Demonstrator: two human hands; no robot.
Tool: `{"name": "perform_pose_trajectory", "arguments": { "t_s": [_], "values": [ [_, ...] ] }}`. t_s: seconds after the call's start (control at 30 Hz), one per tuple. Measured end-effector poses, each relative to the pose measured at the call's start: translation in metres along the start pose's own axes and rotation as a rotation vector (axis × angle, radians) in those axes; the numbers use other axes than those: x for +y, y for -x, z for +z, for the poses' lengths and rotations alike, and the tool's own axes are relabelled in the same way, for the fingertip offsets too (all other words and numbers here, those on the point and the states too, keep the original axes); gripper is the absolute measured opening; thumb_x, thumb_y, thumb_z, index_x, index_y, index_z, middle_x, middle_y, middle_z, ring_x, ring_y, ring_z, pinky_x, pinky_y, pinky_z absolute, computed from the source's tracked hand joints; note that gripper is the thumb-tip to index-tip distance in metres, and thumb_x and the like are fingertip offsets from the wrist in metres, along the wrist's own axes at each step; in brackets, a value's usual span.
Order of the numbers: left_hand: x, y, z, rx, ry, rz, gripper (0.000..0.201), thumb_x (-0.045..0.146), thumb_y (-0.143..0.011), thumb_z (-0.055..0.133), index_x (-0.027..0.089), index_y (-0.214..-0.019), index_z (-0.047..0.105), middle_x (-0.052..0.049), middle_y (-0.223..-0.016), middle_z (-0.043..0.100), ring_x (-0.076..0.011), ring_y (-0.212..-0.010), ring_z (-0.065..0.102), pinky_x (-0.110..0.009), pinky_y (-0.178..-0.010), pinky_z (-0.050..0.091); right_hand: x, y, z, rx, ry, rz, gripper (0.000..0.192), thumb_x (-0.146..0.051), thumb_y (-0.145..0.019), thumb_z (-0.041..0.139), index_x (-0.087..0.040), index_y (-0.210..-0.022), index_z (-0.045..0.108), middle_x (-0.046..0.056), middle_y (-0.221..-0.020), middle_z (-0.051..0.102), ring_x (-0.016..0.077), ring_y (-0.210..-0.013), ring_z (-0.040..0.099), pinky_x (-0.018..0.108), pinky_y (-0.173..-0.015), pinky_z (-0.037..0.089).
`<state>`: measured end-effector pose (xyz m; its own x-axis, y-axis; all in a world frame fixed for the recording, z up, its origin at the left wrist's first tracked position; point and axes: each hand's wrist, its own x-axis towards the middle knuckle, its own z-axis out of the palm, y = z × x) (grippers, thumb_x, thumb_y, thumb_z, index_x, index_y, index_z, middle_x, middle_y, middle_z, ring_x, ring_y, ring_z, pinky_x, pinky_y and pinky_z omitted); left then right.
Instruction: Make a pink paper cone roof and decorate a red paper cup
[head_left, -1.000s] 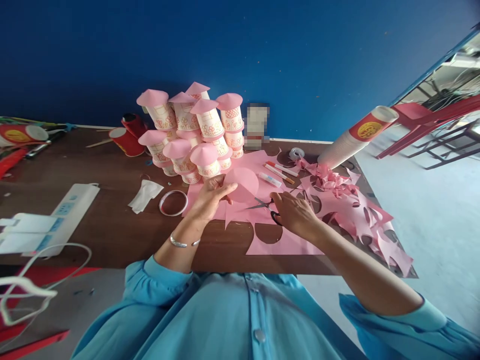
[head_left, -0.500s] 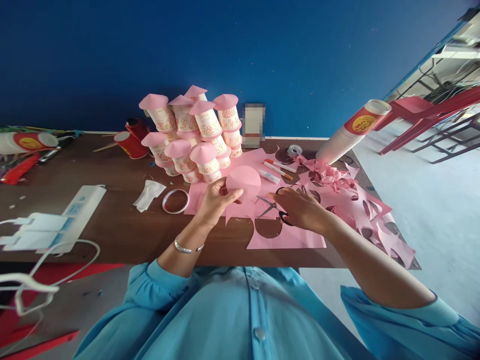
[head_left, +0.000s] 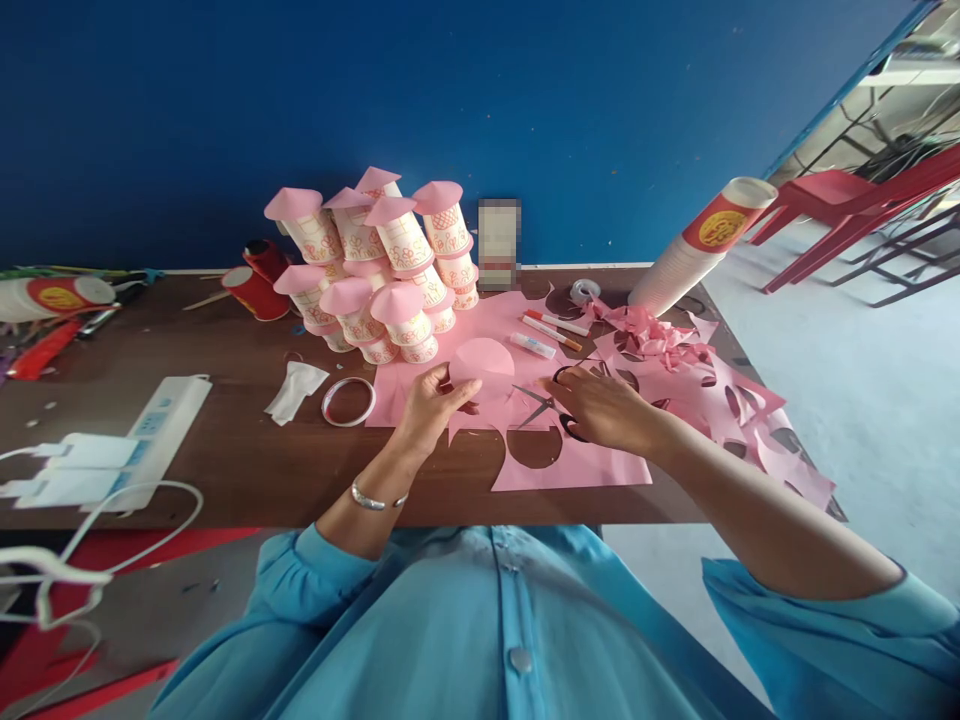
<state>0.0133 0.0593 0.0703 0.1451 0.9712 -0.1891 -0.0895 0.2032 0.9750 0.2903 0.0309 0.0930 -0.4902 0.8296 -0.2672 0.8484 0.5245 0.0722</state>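
Pinched between the thumb and fingers of my left hand (head_left: 439,402) is a round pink paper disc (head_left: 484,362), tilted up over the table. My right hand (head_left: 604,405) grips black-handled scissors (head_left: 534,402), whose blades are spread and point left, a little apart from the disc. Beneath both hands lies a pink paper sheet (head_left: 592,468) with a round cut-out in its edge. Just behind my left hand stand several decorated paper cups (head_left: 397,240) in stacks, topped with pink paper cones (head_left: 347,296).
Right of my hands are pink paper scraps (head_left: 660,345) and a tall cup stack (head_left: 679,262). Markers (head_left: 553,330) and a glue tube (head_left: 532,346) lie behind the scissors. At left are a tape roll (head_left: 349,402), white tissue (head_left: 295,390) and a power strip (head_left: 169,425).
The view has shifted slightly. My left hand still holds the disc, now tilted a little flatter. The scissors stay spread in my right hand, which has moved slightly right, away from the disc.
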Motion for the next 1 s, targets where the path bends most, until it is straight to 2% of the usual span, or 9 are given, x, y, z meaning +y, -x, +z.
{"name": "perform_pose_trajectory", "arguments": {
  "t_s": [0.13, 0.23, 0.4, 0.47, 0.6, 0.73, 0.9, 1.0],
  "values": [
    [-0.007, -0.003, -0.001, 0.022, 0.009, -0.047, 0.056, 0.051, -0.056, 0.102, 0.013, -0.087, 0.076, -0.001, -0.074, 0.073, -0.0138, -0.059, 0.068, -0.031, -0.060, 0.064, -0.004, -0.006, -0.012, -0.104, 0.084, 0.133, 0.039, -0.011, -0.100, 0.064, -0.009, -0.138, 0.065, 0.022, -0.122, 0.076, 0.0357, -0.118, 0.072, 0.034, -0.073, 0.048],
    [-0.011, -0.004, -0.004, 0.027, 0.021, -0.059, 0.058, 0.055, -0.056, 0.102, 0.014, -0.087, 0.075, 0.000, -0.071, 0.072, -0.0132, -0.055, 0.067, -0.029, -0.058, 0.063, -0.008, -0.008, -0.017, -0.150, 0.095, 0.178, 0.031, -0.011, -0.104, 0.058, -0.010, -0.134, 0.068, 0.021, -0.116, 0.078, 0.0341, -0.109, 0.075, 0.034, -0.070, 0.047],
    [-0.019, -0.005, -0.013, 0.027, 0.008, -0.104, 0.059, 0.056, -0.053, 0.103, 0.015, -0.082, 0.072, 0.000, -0.070, 0.074, -0.0134, -0.055, 0.069, -0.028, -0.060, 0.063, -0.006, -0.005, -0.009, -0.070, 0.085, 0.094, 0.026, -0.021, -0.104, 0.066, -0.014, -0.126, 0.077, 0.022, -0.130, 0.073, 0.0389, -0.130, 0.065, 0.039, -0.083, 0.052],
    [-0.023, -0.007, -0.015, 0.031, -0.003, -0.116, 0.062, 0.058, -0.051, 0.103, 0.014, -0.082, 0.071, -0.001, -0.069, 0.074, -0.0133, -0.055, 0.069, -0.027, -0.059, 0.062, -0.001, -0.004, -0.003, -0.037, 0.047, 0.116, 0.024, -0.021, -0.102, 0.068, -0.014, -0.122, 0.079, 0.023, -0.136, 0.069, 0.0383, -0.129, 0.065, 0.039, -0.086, 0.053],
    [-0.028, -0.011, -0.017, 0.027, -0.020, -0.118, 0.064, 0.060, -0.051, 0.102, 0.014, -0.082, 0.071, 0.000, -0.069, 0.073, -0.0123, -0.057, 0.070, -0.025, -0.060, 0.062, 0.015, -0.007, 0.005, -0.073, -0.085, 0.188, 0.028, -0.022, -0.103, 0.068, -0.018, -0.129, 0.078, 0.016, -0.125, 0.074, 0.0310, -0.113, 0.073, 0.034, -0.080, 0.050],
    [-0.027, -0.012, -0.017, 0.004, -0.056, -0.127, 0.064, 0.056, -0.049, 0.104, 0.013, -0.084, 0.073, 0.000, -0.071, 0.074, -0.0123, -0.057, 0.071, -0.025, -0.060, 0.064, 0.026, -0.008, 0.010, -0.061, -0.124, 0.198, 0.030, -0.029, -0.103, 0.072, -0.022, -0.132, 0.076, 0.012, -0.133, 0.073, 0.0276, -0.107, 0.076, 0.031, -0.078, 0.049],
    [-0.031, -0.013, -0.018, -0.016, -0.122, -0.139, 0.060, 0.052, -0.043, 0.106, 0.012, -0.072, 0.071, 0.001, -0.066, 0.070, -0.0137, -0.054, 0.071, -0.025, -0.055, 0.064, 0.025, -0.006, 0.019, -0.024, -0.139, 0.223, 0.033, -0.019, -0.105, 0.063, -0.012, -0.135, 0.073, 0.021, -0.130, 0.075, 0.0350, -0.116, 0.075, 0.035, -0.083, 0.051],
    [-0.034, -0.014, -0.019, -0.018, -0.152, -0.121, 0.058, 0.050, -0.045, 0.105, 0.012, -0.073, 0.072, 0.001, -0.067, 0.071, -0.0133, -0.056, 0.071, -0.024, -0.055, 0.065, 0.025, -0.005, 0.022, -0.024, -0.188, 0.185, 0.039, -0.015, -0.100, 0.066, -0.019, -0.138, 0.073, 0.016, -0.134, 0.075, 0.0310, -0.121, 0.073, 0.032, -0.086, 0.051]
  ]
}}
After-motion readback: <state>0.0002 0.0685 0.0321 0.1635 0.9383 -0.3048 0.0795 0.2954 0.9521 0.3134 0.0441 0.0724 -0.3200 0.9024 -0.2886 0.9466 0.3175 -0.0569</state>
